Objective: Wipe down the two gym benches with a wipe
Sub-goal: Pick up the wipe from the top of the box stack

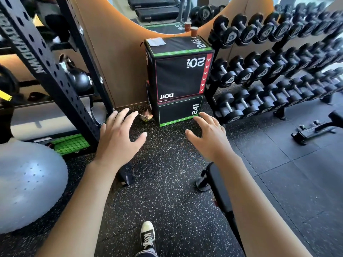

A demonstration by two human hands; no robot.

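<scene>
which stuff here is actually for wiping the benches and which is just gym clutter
For the job:
- white wipe lying on the top plyo box
- bench under the right arm
- second bench at right
- left hand and right hand, both empty

Just lying about:
- dumbbell rack
- kettlebell
- paper cup
- balance ball

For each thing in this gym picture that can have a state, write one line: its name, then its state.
left hand: open, holding nothing
right hand: open, holding nothing
wipe: lying flat on the top box
plyo boxes: stacked, two high
paper cup: upright on the top box
dumbbells: racked in rows
</scene>
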